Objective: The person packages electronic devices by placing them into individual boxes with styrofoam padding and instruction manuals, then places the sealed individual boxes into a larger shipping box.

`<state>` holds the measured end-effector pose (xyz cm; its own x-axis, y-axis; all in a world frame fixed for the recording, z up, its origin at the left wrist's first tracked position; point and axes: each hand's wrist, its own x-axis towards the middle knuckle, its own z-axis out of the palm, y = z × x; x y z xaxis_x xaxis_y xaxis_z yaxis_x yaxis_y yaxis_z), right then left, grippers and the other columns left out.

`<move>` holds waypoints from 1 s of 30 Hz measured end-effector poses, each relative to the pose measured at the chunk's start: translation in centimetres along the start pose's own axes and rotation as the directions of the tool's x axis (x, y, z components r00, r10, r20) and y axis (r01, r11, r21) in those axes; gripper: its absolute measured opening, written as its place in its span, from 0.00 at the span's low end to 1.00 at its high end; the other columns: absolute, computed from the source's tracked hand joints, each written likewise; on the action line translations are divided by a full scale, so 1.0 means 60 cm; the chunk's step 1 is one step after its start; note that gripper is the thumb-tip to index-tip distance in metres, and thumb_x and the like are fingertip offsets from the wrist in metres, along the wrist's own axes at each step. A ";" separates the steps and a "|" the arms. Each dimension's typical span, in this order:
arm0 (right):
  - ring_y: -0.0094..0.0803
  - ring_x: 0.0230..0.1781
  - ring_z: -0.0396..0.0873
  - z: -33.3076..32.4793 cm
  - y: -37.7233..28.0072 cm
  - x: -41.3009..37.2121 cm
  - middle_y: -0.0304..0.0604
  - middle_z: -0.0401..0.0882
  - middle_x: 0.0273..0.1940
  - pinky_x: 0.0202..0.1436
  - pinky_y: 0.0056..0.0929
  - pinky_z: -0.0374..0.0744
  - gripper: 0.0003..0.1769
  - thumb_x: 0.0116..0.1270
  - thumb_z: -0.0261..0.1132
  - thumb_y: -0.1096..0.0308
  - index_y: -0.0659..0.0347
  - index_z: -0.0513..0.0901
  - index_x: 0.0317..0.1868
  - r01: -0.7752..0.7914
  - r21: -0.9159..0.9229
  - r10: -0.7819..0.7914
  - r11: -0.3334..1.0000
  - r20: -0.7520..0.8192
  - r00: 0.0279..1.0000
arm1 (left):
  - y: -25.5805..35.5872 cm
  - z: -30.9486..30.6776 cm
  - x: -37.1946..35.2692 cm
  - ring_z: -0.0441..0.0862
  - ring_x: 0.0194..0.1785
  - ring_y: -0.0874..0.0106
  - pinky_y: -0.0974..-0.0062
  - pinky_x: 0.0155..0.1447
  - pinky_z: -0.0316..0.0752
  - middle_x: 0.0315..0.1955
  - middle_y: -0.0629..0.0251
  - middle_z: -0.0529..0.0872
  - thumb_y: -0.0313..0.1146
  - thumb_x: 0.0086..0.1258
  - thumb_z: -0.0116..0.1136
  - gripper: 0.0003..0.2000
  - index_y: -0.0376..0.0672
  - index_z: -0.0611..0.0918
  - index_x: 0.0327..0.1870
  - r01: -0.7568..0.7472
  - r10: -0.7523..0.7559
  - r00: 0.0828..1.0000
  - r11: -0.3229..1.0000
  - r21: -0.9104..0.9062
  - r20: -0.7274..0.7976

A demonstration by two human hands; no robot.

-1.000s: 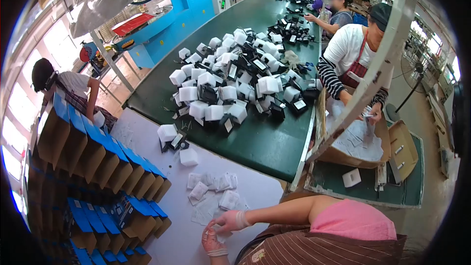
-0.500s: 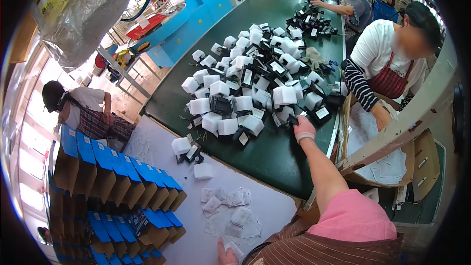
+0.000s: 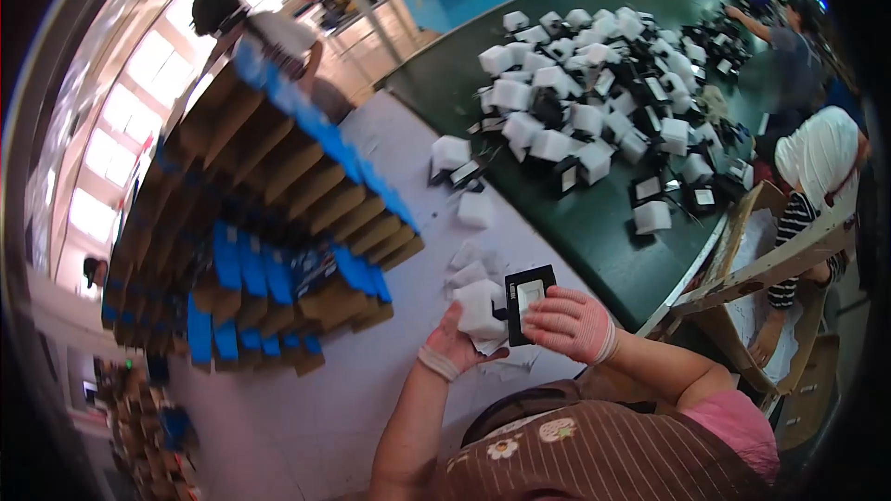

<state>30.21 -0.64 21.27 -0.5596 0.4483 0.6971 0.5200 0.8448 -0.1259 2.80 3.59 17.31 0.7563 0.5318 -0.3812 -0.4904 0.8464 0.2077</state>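
My left hand [image 3: 447,341] is closed around a white foam block [image 3: 483,308], with a folded paper sheet at its lower edge. My right hand [image 3: 568,323] grips a small black floodlight [image 3: 513,315] with a pale rectangular panel on its face. The floodlight stands upright against the right side of the foam block. Both hands wear pale covers at the wrist and are above the white table [image 3: 371,390]. Behind them lie folded leaflets [image 3: 471,264], partly hidden by the foam block.
Many foam-capped black floodlights [image 3: 594,83] are heaped on the green conveyor belt [image 3: 520,190]. Rows of open blue-and-brown cartons [image 3: 325,176] stand at left. A loose foam block [image 3: 474,211] lies near the belt edge. A co-worker [image 3: 817,167] reaches into a box [image 3: 724,250] at right.
My right hand has come back from the heap with a floodlight to above the white table. My left hand has risen beside it with the foam block. The view has turned left.
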 end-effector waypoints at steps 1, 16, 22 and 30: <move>0.40 0.58 0.79 0.022 -0.014 -0.001 0.41 0.82 0.53 0.65 0.47 0.76 0.21 0.50 0.67 0.68 0.52 0.84 0.49 0.081 0.040 -0.081 0.996 0.003 0.997 | -0.012 0.002 -0.019 0.76 0.63 0.51 0.40 0.64 0.72 0.63 0.51 0.75 0.52 0.67 0.63 0.36 0.39 0.67 0.69 -0.093 0.096 0.994 0.994 0.062 -0.049; 0.24 0.42 0.76 0.080 -0.092 0.099 0.37 0.82 0.42 0.48 0.29 0.79 0.24 0.59 0.77 0.62 0.63 0.80 0.52 -0.965 0.249 0.255 0.077 0.931 0.261 | -0.087 -0.021 -0.213 0.81 0.51 0.72 0.71 0.58 0.77 0.49 0.62 0.83 0.35 0.60 0.74 0.32 0.35 0.71 0.64 -0.361 0.633 0.773 0.487 0.795 -0.037; 0.22 0.43 0.76 0.089 -0.060 0.118 0.34 0.80 0.43 0.47 0.24 0.78 0.25 0.61 0.74 0.68 0.61 0.77 0.58 -0.980 0.178 0.170 -0.093 0.972 0.161 | 0.013 -0.031 -0.214 0.77 0.57 0.70 0.70 0.61 0.73 0.54 0.61 0.80 0.40 0.61 0.74 0.33 0.35 0.72 0.64 -0.202 0.510 0.860 0.321 0.925 0.010; 0.46 0.56 0.81 0.110 -0.050 0.025 0.52 0.81 0.56 0.65 0.46 0.77 0.40 0.52 0.77 0.73 0.67 0.70 0.66 -0.557 0.423 0.275 -0.715 0.902 0.332 | 0.337 -0.088 -0.189 0.74 0.61 0.62 0.53 0.68 0.65 0.50 0.60 0.81 0.39 0.57 0.61 0.19 0.42 0.83 0.50 0.514 0.377 0.679 -0.857 -0.040 0.630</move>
<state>23.54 -0.58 18.04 -0.6248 0.6450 -0.4400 -0.3332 -0.7300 -0.5967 -17.99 14.51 21.12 0.6010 0.6991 0.3874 0.7915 -0.4531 -0.4102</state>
